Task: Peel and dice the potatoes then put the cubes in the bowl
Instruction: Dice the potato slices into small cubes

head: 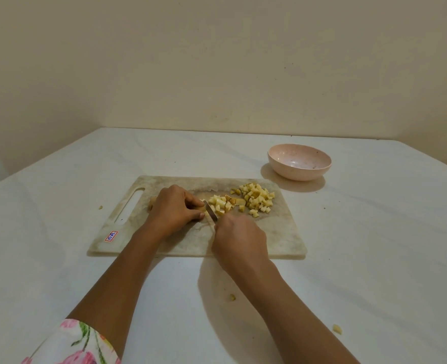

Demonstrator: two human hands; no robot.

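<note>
From where I stand the dicing looks well along. The left hand (176,206) curls over the uncut potato (203,202), its grip bent round the piece and pinning it to the cutting board (164,240). The right hand (239,240) has its grip clamped on the handle of the knife (211,213), blade angled down just beside the left fingertips. It would be wise to tuck those fingertips back and slice straight down in even steps. The cubes (256,200) lie heaped right of the blade. The bowl (299,173) (no cubes in it yet) stands on the table (374,232) beyond the board's far right corner.
</note>
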